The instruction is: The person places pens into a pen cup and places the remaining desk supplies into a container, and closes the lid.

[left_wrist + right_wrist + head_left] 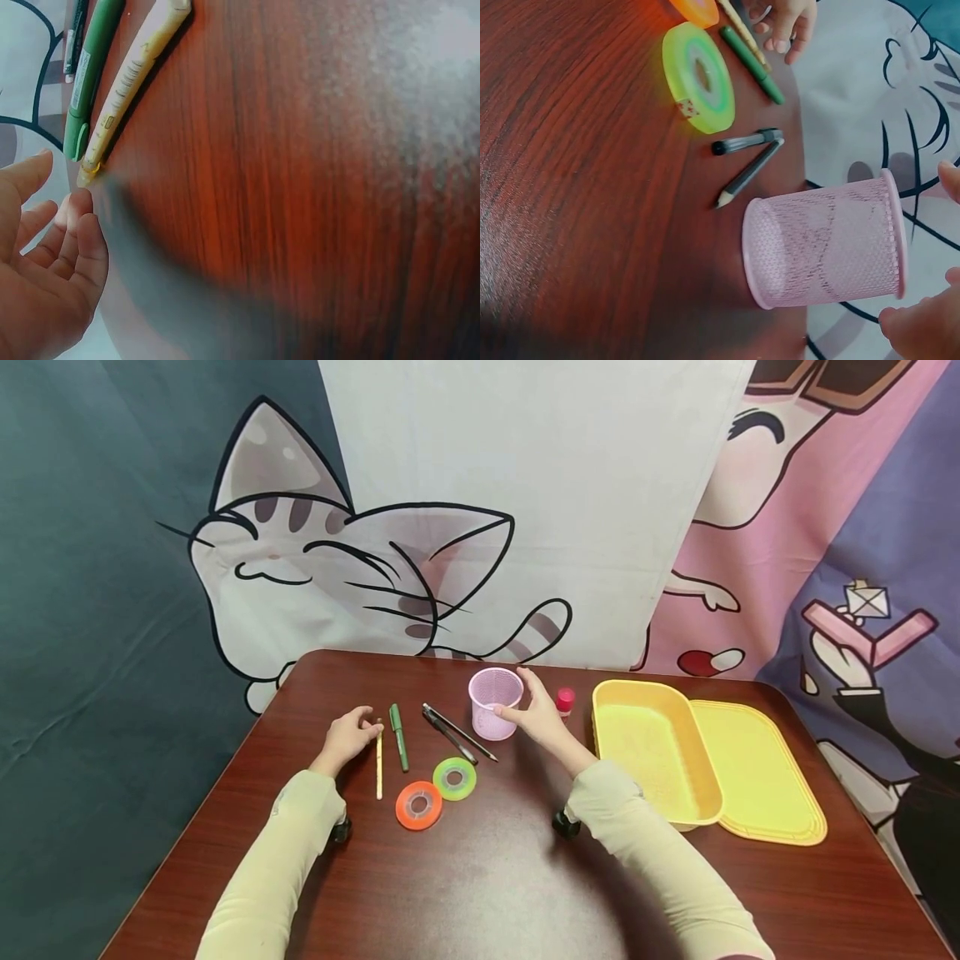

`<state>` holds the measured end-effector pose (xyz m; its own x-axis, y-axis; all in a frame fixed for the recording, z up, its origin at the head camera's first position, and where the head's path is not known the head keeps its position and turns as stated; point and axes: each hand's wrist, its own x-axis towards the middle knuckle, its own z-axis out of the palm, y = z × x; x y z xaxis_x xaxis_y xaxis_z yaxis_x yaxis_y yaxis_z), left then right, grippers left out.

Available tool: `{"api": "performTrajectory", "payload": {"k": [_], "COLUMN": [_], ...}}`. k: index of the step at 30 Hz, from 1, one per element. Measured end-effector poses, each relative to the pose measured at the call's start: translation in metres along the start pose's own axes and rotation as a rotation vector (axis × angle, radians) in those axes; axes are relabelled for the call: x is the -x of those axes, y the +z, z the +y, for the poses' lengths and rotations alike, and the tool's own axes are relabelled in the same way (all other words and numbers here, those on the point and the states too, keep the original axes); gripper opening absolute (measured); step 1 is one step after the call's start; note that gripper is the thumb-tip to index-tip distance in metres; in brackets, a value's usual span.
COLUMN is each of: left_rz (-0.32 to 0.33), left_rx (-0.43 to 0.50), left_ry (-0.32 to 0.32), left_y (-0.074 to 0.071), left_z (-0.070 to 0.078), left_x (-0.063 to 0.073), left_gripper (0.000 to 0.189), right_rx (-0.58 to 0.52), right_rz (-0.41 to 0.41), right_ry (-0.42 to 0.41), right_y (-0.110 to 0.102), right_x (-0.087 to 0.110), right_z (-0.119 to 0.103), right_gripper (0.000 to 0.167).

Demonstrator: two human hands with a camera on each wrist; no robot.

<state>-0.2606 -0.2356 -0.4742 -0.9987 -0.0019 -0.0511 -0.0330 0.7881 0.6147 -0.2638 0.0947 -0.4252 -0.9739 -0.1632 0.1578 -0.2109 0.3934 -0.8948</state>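
Observation:
My left hand (348, 739), fingers loosely bent, is at the far end of a pale yellow patterned pen (379, 768). In the left wrist view, its fingertips are close to that pen's tip without closing round it. A green capped pen (399, 739) lies just right of it. On the other side, my right hand (537, 714) spreads thumb and fingers around the right side of a pink mesh pen cup (496, 702), which stands upright. The right wrist view has a gap between the fingertips and the cup's rim. A black pen (448, 735) and a dark pencil (474, 742) lie left of the cup.
Nearer me lie a green tape roll (441, 783) and an orange tape roll (405, 810), edges close together. Behind the right hand is a small red-capped bottle (565, 699). A yellow tray (660, 760) and its lid (772, 777) sit at right. A printed curtain hangs behind the table.

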Motion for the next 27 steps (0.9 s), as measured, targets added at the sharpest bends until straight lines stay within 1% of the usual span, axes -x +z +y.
{"api": "performTrajectory", "payload": {"k": [4,8,11,15,21,24,27], "left_rz": [0.007,0.006,0.001,-0.007,-0.018,-0.026,-0.030], "left_rx": [-0.017,-0.021,-0.032,-0.037,-0.034,-0.031,-0.048], "left_ry": [0.002,-0.008,-0.007,-0.009,-0.021,-0.030,-0.036], "left_y": [0.002,0.004,0.006,0.009,0.011,0.012,0.012], "left_z": [0.000,0.001,0.001,-0.002,-0.001,-0.002,-0.003], "left_x": [-0.001,-0.003,-0.003,-0.004,-0.004,-0.004,-0.006], "left_gripper": [0.047,0.047,0.047,0.047,0.046,0.045,0.044], "right_rx": [0.006,-0.009,-0.032,-0.031,0.018,0.043,0.060], "right_rz": [0.016,0.042,0.055,0.074,0.112,0.117,0.118], "right_ry": [0.045,0.059,0.057,0.047,0.037,0.032,0.033], "right_y": [0.003,0.004,0.006,0.009,0.011,0.012,0.012], "right_x": [0.000,-0.001,-0.002,-0.003,-0.005,-0.004,-0.005], "right_z": [0.004,0.008,0.011,0.014,0.017,0.019,0.020], "right_gripper": [0.082,0.080,0.078,0.075,0.072,0.070,0.069]}}
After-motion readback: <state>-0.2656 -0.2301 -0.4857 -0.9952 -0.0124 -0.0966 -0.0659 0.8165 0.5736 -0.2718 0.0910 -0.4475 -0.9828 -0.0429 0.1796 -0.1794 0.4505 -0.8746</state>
